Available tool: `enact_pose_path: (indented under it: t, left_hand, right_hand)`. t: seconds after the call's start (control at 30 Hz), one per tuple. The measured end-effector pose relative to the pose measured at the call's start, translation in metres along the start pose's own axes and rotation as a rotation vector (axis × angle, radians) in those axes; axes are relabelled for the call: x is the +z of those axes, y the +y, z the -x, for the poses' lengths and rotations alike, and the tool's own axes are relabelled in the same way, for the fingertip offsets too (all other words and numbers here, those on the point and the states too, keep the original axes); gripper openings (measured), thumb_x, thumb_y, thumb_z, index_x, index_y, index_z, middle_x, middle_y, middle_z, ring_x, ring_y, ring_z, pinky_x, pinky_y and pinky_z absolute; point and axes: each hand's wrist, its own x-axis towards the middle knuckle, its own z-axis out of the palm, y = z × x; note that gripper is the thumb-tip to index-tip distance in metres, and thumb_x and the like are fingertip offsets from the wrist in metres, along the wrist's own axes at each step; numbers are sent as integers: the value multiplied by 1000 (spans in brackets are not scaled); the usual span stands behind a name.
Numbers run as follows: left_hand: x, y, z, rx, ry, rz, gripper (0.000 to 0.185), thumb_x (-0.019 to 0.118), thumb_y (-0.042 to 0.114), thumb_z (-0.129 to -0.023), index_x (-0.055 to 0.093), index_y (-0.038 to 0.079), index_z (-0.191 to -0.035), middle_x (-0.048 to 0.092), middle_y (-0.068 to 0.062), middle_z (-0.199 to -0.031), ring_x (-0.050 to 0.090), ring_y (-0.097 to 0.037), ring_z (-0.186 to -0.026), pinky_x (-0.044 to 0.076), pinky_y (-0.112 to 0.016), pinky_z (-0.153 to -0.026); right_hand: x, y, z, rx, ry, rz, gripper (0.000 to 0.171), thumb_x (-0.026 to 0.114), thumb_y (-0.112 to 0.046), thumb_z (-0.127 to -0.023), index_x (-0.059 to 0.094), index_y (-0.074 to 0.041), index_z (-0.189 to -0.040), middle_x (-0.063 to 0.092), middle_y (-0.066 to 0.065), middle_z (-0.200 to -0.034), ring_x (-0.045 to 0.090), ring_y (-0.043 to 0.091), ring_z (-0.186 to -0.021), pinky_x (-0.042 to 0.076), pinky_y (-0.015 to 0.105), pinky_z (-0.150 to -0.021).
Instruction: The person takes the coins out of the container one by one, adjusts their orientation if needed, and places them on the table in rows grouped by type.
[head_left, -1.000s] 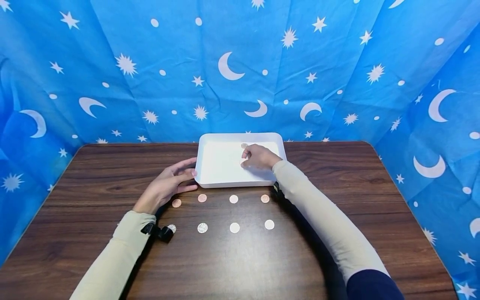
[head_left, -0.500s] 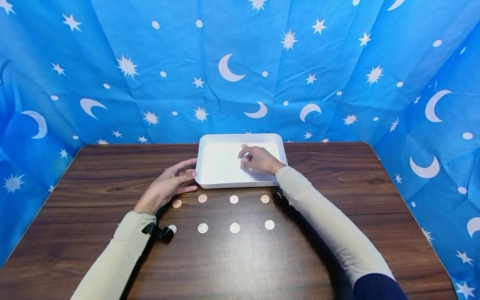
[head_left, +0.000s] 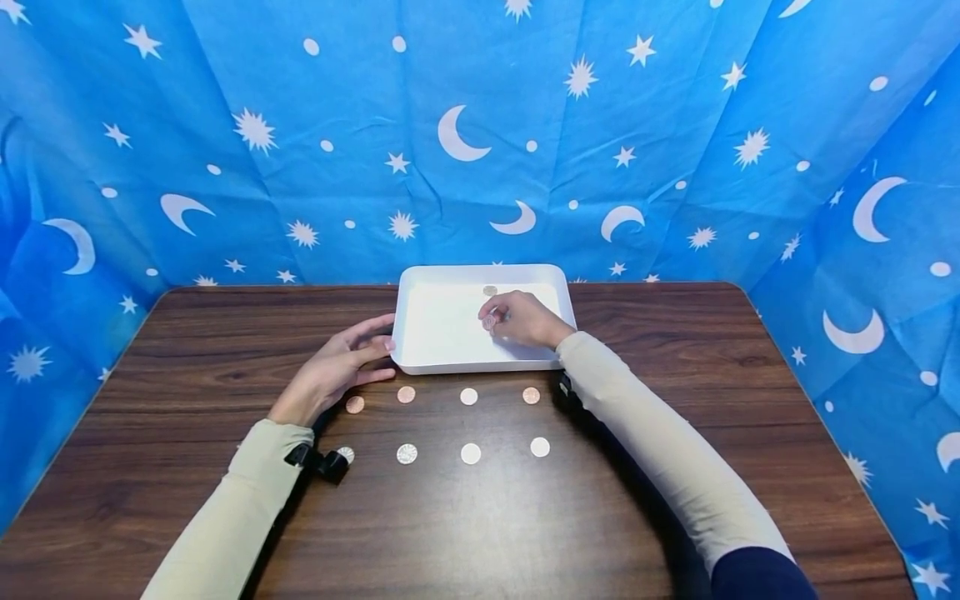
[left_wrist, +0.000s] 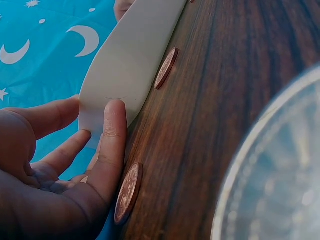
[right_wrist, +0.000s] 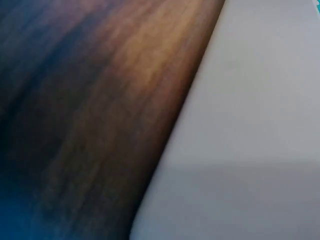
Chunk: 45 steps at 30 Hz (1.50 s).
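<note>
A white tray (head_left: 442,367) stands at the back of the wooden table. My left hand (head_left: 330,371) touches its left end with fingers and thumb extended; in the left wrist view the fingertips of that hand (left_wrist: 70,155) meet the tray's outer wall (left_wrist: 125,60). Over the tray's inside, my right hand (head_left: 525,318) pinches a coin (head_left: 490,322) between thumb and fingers. Just behind that hand, another coin (head_left: 490,291) lies in the tray. The right wrist view holds only the tray's wall (right_wrist: 250,100) and the table, with the hand out of sight.
Two rows of coins lie in front of the tray, among them a copper coin (head_left: 406,394) and a silver coin (head_left: 407,454). A coin (head_left: 346,455) sits beside the left wrist camera (head_left: 330,465). Behind the table (head_left: 465,533) hangs a blue curtain (head_left: 360,100).
The right hand has shifted slightly right, and the coin between its fingers has turned so that its face shows. My left hand and the tray keep their places.
</note>
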Motion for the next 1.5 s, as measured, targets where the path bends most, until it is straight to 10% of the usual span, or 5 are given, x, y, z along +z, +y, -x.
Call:
enact_pose_path:
  t: [0.23, 0.67, 0.97, 1.5]
  left_hand:
    - [1, 1, 0, -31, 27, 64, 65, 58, 9, -109, 29, 12, -167, 59, -10, -130, 67, -14, -112, 58, -33, -97]
    - [8, 10, 0, -54, 87, 131, 64, 62, 5, -106, 36, 9, -164, 60, -12, -129, 74, -21, -106, 59, -35, -91]
    - [11, 13, 3, -116, 121, 53, 62, 65, 16, -106, 40, 17, -163, 56, -14, -142, 79, -20, -97, 43, -26, -40]
    - [14, 8, 1, -89, 110, 67, 61, 63, 12, -107, 38, 13, -163, 56, -13, -136, 78, -18, -96, 61, -26, -68]
  right_hand:
    - [-11, -2, 12, 55, 0, -165, 28, 64, -2, -100, 71, -4, -126, 69, 11, -102, 54, 15, -67, 45, 25, -56]
    - [-54, -8, 70, 108, 72, -345, 30, 72, -7, -100, 68, -5, -130, 72, 11, -103, 53, 20, -68, 51, 36, -61]
    - [-58, 10, 126, 110, 79, -470, 33, 70, 0, -99, 58, 4, -129, 65, 9, -94, 51, 17, -64, 46, 28, -57]
    - [-39, 70, 179, 165, 28, -432, 27, 72, 1, -97, 60, 5, -121, 72, 13, -95, 56, 16, -69, 47, 27, -56]
